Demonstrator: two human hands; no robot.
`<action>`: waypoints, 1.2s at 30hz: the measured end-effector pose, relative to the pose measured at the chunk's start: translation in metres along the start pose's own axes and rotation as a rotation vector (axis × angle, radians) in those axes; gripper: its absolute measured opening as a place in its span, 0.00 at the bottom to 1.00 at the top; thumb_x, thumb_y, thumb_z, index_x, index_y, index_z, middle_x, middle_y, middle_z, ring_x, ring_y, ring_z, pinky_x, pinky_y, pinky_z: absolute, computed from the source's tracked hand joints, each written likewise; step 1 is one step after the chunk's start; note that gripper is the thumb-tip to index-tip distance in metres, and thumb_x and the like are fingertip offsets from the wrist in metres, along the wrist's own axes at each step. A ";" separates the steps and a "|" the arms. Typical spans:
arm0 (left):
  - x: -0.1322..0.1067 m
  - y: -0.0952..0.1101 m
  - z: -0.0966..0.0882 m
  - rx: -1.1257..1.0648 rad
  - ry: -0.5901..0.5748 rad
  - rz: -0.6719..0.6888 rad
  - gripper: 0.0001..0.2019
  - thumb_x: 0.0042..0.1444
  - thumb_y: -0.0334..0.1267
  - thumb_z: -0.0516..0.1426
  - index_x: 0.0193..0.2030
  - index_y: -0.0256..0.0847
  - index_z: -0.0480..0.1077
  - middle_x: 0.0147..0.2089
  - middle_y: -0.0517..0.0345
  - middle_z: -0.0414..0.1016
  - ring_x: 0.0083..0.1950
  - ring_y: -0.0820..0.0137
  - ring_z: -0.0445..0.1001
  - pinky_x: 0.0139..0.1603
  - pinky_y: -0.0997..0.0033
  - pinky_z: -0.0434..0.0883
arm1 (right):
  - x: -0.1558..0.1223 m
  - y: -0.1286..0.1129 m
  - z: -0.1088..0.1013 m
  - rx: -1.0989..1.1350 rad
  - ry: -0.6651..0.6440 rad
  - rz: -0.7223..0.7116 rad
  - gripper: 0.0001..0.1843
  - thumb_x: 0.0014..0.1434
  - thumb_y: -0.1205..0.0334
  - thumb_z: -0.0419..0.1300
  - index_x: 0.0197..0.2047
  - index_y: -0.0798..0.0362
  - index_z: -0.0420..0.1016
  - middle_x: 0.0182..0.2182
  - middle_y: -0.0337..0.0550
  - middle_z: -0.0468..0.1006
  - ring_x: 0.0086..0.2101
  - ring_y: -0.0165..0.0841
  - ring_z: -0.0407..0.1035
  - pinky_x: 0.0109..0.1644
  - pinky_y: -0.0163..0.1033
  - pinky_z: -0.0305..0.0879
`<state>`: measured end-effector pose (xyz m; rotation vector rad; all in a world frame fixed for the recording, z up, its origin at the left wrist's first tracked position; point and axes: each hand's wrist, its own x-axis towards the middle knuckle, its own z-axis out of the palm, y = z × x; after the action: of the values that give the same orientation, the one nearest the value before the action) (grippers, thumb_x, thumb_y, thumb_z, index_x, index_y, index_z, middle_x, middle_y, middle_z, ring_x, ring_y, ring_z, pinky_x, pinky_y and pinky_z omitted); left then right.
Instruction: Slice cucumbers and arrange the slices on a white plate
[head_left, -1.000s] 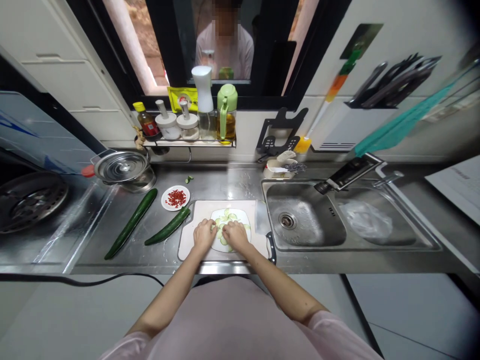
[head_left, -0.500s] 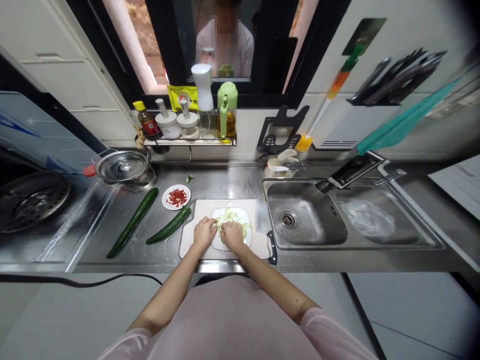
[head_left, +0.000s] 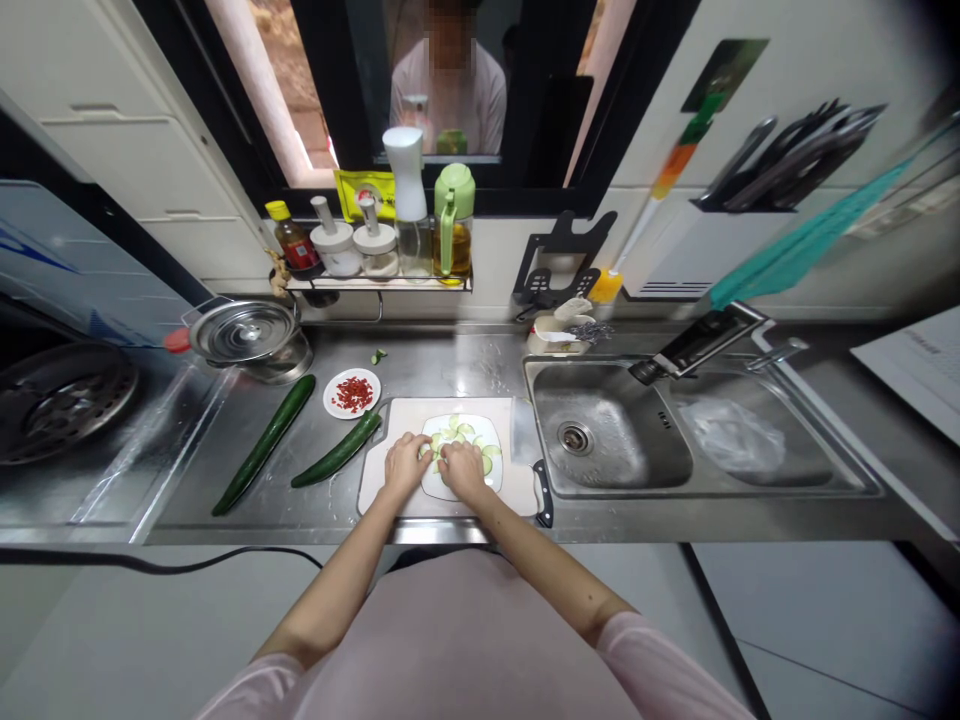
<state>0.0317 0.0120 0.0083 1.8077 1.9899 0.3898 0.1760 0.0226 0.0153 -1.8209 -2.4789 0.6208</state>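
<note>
Head view: a shiny metal counter [head_left: 427,370] runs across the middle of the frame.
Window [head_left: 551,120]: top middle, with a dark frame, above a small shelf [head_left: 382,288] of bottles [head_left: 409,180] and jars [head_left: 336,252].
Sink [head_left: 619,455]: right side, two bowls, a see-through bag [head_left: 731,438] in the right one.
Plate [head_left: 493,483]: white, just below the middle, on a cutting board [head_left: 401,413], with pale green slices [head_left: 459,431].
Hands: left hand [head_left: 407,463] and right hand [head_left: 463,468] bend over the slices, hiding some plate; I cannot tell whether they pinch any.
Knife [head_left: 523,432]: at the board's right edge.
Cucumbers [head_left: 265,446]: two, left of the board.
Dish [head_left: 328,404]: red bits [head_left: 352,394], left of middle.
</note>
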 end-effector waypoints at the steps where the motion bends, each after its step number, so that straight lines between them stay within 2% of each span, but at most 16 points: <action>1: 0.001 -0.001 0.000 -0.017 0.005 -0.005 0.13 0.57 0.40 0.55 0.49 0.47 0.73 0.39 0.56 0.70 0.42 0.68 0.69 0.43 0.71 0.62 | 0.000 0.000 0.000 0.001 0.003 -0.002 0.11 0.62 0.62 0.52 0.43 0.53 0.73 0.43 0.48 0.76 0.45 0.39 0.64 0.48 0.42 0.50; 10: 0.002 -0.007 0.008 -0.077 0.084 0.005 0.16 0.55 0.39 0.57 0.52 0.45 0.70 0.40 0.57 0.70 0.40 0.68 0.69 0.40 0.71 0.63 | -0.001 0.005 0.001 -0.013 0.043 -0.041 0.14 0.64 0.61 0.50 0.48 0.50 0.73 0.43 0.47 0.75 0.45 0.39 0.63 0.46 0.41 0.49; 16: 0.001 -0.010 0.011 -0.050 0.076 0.046 0.15 0.56 0.41 0.56 0.50 0.47 0.71 0.40 0.57 0.68 0.41 0.68 0.69 0.41 0.71 0.64 | 0.000 0.005 0.003 -0.027 0.027 -0.049 0.15 0.64 0.61 0.49 0.46 0.50 0.75 0.41 0.48 0.75 0.44 0.38 0.63 0.46 0.41 0.48; 22: 0.002 -0.011 0.012 -0.084 0.080 0.064 0.13 0.57 0.41 0.56 0.49 0.47 0.73 0.39 0.56 0.68 0.40 0.68 0.69 0.42 0.71 0.64 | -0.001 0.005 -0.001 0.019 0.064 -0.046 0.15 0.63 0.61 0.49 0.45 0.50 0.76 0.41 0.47 0.76 0.43 0.38 0.64 0.46 0.41 0.50; 25: 0.002 -0.009 0.009 -0.111 0.101 0.037 0.13 0.58 0.42 0.55 0.48 0.46 0.74 0.40 0.56 0.68 0.42 0.67 0.70 0.44 0.70 0.64 | 0.000 0.020 -0.013 0.133 0.203 0.020 0.15 0.63 0.60 0.50 0.45 0.50 0.76 0.40 0.46 0.77 0.42 0.36 0.65 0.45 0.39 0.51; 30: 0.006 -0.002 0.008 -0.093 0.125 -0.038 0.13 0.56 0.44 0.57 0.46 0.46 0.73 0.41 0.55 0.69 0.44 0.65 0.70 0.45 0.68 0.64 | -0.002 0.064 -0.037 0.321 0.463 0.178 0.16 0.62 0.60 0.48 0.43 0.53 0.76 0.33 0.43 0.77 0.36 0.34 0.65 0.43 0.36 0.55; 32: 0.008 0.000 0.011 -0.070 0.117 -0.054 0.13 0.55 0.46 0.57 0.46 0.46 0.73 0.41 0.55 0.69 0.45 0.64 0.70 0.46 0.67 0.64 | -0.006 0.075 -0.041 0.337 0.498 0.206 0.16 0.61 0.59 0.48 0.41 0.53 0.77 0.32 0.42 0.76 0.35 0.34 0.65 0.43 0.36 0.55; 36: 0.010 0.002 0.018 -0.028 0.095 -0.058 0.14 0.54 0.47 0.58 0.46 0.47 0.72 0.44 0.54 0.69 0.48 0.62 0.69 0.48 0.65 0.64 | -0.014 0.076 -0.037 0.303 0.435 0.192 0.14 0.59 0.60 0.51 0.41 0.52 0.77 0.31 0.42 0.76 0.35 0.34 0.65 0.43 0.36 0.54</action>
<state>0.0410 0.0208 -0.0076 1.7406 2.0847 0.4919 0.2589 0.0400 0.0288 -1.8461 -1.8454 0.5033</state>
